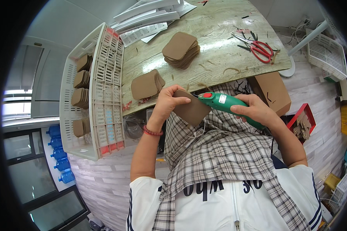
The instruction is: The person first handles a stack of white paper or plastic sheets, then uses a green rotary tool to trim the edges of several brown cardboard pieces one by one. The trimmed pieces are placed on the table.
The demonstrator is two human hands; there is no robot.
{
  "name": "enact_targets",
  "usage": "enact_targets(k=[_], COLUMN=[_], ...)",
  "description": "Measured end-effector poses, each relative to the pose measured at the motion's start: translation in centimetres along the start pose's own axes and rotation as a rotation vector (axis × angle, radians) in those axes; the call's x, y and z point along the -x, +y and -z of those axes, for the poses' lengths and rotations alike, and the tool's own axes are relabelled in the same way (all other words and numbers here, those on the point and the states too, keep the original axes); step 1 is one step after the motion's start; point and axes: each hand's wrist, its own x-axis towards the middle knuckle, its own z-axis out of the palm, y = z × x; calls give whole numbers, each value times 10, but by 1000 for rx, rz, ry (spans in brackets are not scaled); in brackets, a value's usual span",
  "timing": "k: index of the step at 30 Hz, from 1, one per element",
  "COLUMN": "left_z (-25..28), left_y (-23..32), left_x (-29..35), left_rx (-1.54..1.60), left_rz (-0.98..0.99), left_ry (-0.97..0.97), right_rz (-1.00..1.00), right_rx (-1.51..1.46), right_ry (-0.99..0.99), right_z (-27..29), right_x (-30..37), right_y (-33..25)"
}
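My left hand (169,101) grips a flat brown rounded-corner piece (192,111) by its upper left part, thumb on top. Wrapped round the green body of a handheld electric cutter (229,104) with a red button is my right hand (254,109). The cutter's front end meets the upper right edge of the brown piece; its blade is too small to make out. Just beyond my left hand, a low stack of similar brown pieces (145,85) lies at the table's near edge. Farther back sits a taller stack (180,48).
Red-handled scissors (261,52) and dark scraps lie on the table's right side. Papers (146,19) cover its far left. A white crate (108,92) with several brown bundles stands at left. Right of my lap are a cardboard box (272,90) and a red box (310,115) of offcuts.
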Motion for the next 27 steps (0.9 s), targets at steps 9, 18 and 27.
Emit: enact_targets(k=[9, 18, 27], left_z=[-14, 8, 71], left_y=[18, 28, 38], left_x=[-3, 7, 20], left_rx=[-76, 110, 81], left_rz=[56, -26, -229], left_ry=[-139, -28, 282], right_rz=[17, 71, 88], right_rx=[-6, -33, -31], right_ry=[-36, 39, 78], right_z=[-4, -7, -1], right_x=[-5, -22, -12], right_y=[-9, -15, -6])
